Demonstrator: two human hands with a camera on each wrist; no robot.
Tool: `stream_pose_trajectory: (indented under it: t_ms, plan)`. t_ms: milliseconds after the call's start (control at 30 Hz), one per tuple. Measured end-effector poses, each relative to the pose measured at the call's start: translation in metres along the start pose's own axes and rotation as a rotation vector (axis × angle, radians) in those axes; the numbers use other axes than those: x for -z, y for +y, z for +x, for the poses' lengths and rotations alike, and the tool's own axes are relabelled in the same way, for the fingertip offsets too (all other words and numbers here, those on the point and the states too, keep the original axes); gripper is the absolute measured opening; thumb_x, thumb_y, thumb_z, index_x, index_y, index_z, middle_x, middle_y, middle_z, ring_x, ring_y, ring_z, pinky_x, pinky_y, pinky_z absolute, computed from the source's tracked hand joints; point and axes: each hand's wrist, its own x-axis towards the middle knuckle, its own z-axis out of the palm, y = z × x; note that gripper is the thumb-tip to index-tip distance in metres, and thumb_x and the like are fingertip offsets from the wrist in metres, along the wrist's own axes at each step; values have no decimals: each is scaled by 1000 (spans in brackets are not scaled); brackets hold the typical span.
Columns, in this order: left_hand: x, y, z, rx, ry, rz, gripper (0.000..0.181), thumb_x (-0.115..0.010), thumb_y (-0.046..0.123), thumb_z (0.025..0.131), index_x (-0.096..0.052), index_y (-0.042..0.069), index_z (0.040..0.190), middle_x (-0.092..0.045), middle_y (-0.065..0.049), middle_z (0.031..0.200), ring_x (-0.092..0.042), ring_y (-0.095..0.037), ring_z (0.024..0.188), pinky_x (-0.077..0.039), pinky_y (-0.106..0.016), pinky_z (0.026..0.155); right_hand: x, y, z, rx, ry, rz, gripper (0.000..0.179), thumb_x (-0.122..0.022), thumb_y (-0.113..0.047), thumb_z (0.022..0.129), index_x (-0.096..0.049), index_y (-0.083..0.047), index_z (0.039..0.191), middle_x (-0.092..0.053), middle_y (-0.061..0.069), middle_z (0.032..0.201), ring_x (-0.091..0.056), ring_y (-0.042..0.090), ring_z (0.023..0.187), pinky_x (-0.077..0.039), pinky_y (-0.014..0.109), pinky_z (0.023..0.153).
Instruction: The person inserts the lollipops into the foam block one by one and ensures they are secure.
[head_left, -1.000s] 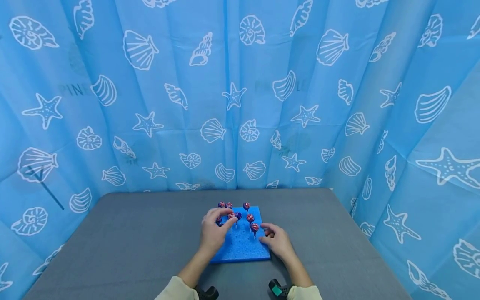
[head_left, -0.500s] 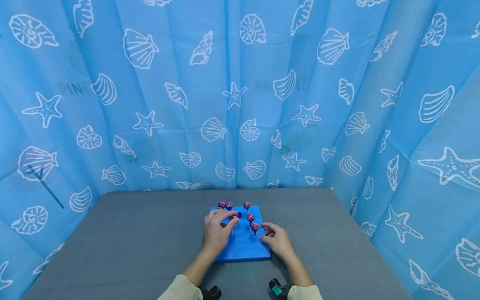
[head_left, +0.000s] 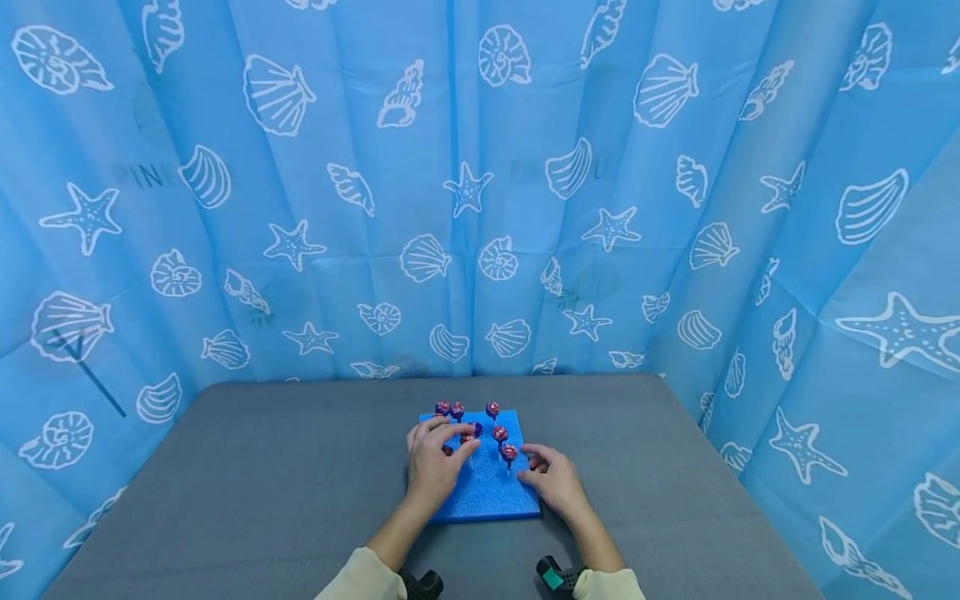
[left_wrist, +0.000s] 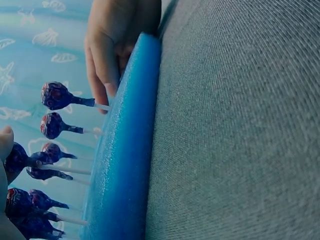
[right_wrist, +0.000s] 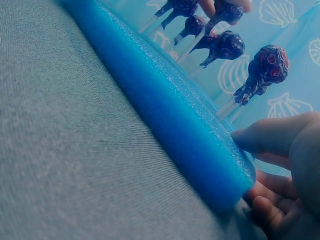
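Note:
A blue foam board (head_left: 491, 500) lies on the table with several wrapped lollipops standing in it on white sticks. My left hand (head_left: 431, 468) reaches over the board's left part and pinches the wrapped head of one lollipop (left_wrist: 17, 156) between thumb and fingers. That lollipop's stick runs down to the foam; its tip cannot be made out. At the board's right edge, my right hand (head_left: 557, 482) grips the foam, thumb (right_wrist: 265, 137) on the top face and curled fingers against the side. Closest to this hand stands a lollipop (right_wrist: 270, 65). My left hand partly hides the lollipops behind it.
Along the board's right side stand lollipops (head_left: 500, 434), with another (head_left: 492, 410) farther back. Two more heads (head_left: 457, 410) show at the back left. Grey cloth covers the table (head_left: 300, 483). A blue shell-patterned curtain (head_left: 465, 250) hangs behind and at the sides.
My left hand has shifted slightly right and toward me with the pinched lollipop, mostly in the first half second. The right hand keeps its place on the board's edge.

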Motion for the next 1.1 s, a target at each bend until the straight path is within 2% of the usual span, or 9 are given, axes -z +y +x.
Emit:
stream_pose_trajectory:
  t_ms: [100, 267, 633, 867, 1100]
  plan:
    - [-1, -1, 0, 2, -8, 2, 19, -82, 22, 80, -77, 16, 97, -72, 0, 99, -53, -33, 116, -23, -61, 103, 0, 0, 0, -5, -1, 0, 37, -75, -8, 85, -66, -6, 120, -58, 4, 91, -52, 18, 78, -46, 30, 68]
    - [-1, -4, -1, 2, -37, 32, 18, -81, 24, 80, -76, 18, 97, -71, 1, 100, -52, -31, 117, -24, -62, 103, 0, 0, 0, -3, -6, -1, 37, -75, -9, 85, -66, -6, 121, -58, 4, 92, -52, 18, 79, -47, 31, 69]
    - [0, -5, 0, -41, -99, 122, 19, -84, 26, 77, -75, 21, 93, -72, 2, 98, -49, -32, 122, -20, -61, 106, 0, 1, 0, -1, -2, -1, 37, -75, -9, 85, -65, -5, 121, -59, 4, 92, -52, 18, 78, -47, 32, 69]
    - [4, -4, 2, -98, -87, 131, 28, -86, 24, 75, -74, 19, 100, -71, 3, 103, -50, -31, 120, -21, -62, 105, -1, 1, 1, 15, 5, -2, 37, -76, -9, 84, -66, -4, 120, -58, 4, 90, -51, 18, 77, -46, 32, 67]
    - [13, -8, 1, -158, -28, 77, 31, -86, 23, 75, -73, 18, 103, -71, 4, 106, -53, -32, 116, -25, -62, 102, 0, 2, 0, 38, 5, 9, 37, -76, -8, 84, -66, -3, 119, -58, 4, 89, -51, 17, 76, -45, 32, 66]
